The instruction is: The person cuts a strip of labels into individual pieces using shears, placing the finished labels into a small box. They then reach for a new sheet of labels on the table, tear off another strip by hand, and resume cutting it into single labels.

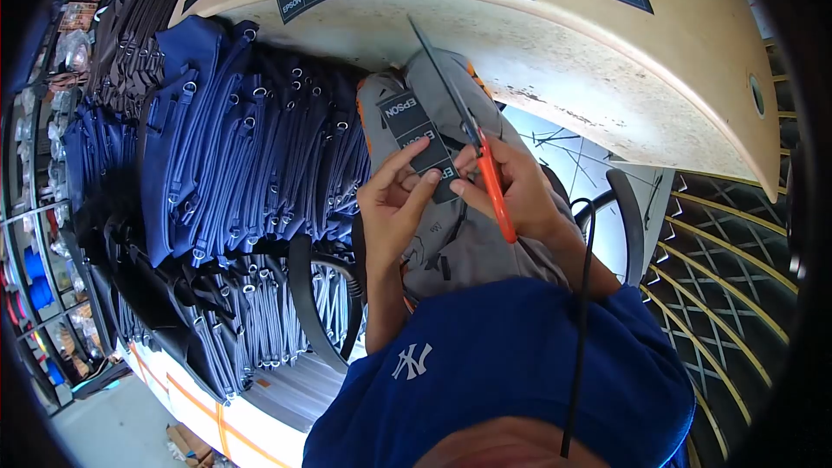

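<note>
Near the counter [702, 43] and blue bags [204, 152], our left hand [390, 208] was clamped on a strip [404, 120]. Our right hand [520, 191] gripped scissors [495, 186].

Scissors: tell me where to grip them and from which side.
Take the scissors by the orange handles, coming from the person's right, where the right hand holds them. The handles slant back toward the body while the long blades point away toward the table, so this approach should keep fingers off the cutting edges.
</note>
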`<state>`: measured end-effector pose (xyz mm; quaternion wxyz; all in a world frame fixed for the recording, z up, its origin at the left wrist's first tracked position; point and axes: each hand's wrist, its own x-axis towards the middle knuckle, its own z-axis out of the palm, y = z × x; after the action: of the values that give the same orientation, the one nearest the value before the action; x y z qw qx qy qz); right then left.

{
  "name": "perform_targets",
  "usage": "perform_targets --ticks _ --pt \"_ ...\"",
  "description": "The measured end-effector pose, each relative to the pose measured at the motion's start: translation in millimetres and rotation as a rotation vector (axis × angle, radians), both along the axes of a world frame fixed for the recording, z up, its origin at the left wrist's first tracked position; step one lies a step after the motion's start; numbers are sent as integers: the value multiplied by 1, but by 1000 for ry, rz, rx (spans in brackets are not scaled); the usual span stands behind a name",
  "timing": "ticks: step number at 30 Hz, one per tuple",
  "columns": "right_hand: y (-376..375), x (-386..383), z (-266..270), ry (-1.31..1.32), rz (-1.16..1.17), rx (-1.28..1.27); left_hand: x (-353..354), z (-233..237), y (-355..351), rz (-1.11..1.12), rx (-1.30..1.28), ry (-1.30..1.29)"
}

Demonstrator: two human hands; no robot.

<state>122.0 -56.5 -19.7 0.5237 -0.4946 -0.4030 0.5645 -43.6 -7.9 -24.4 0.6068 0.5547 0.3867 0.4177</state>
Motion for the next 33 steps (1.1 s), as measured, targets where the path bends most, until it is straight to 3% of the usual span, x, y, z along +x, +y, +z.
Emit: perform_targets --ticks 9,12,15,22,25,27,33 --pt "-10 15 -8 -114 144 -58 -2 -1 -2 -84 -33 -27" --pt "-13 23 -16 -20 200 54 -9 1 2 -88 -41 -5" --pt "-16 42 -18 -110 366 -26 -16 13 7 -83 9 61" --pt "-35 69 -36 -445 545 276 -34 31 22 -90 39 65" --pt "-40 82 -23 -324 660 61 -42 32 26 -87 11 61" --pt "-38 86 -16 -325 742 43 -49 31 27 -205 131 147" --pt "-40 93 -5 -376 911 -34 -44 42 23 -413 104 188"
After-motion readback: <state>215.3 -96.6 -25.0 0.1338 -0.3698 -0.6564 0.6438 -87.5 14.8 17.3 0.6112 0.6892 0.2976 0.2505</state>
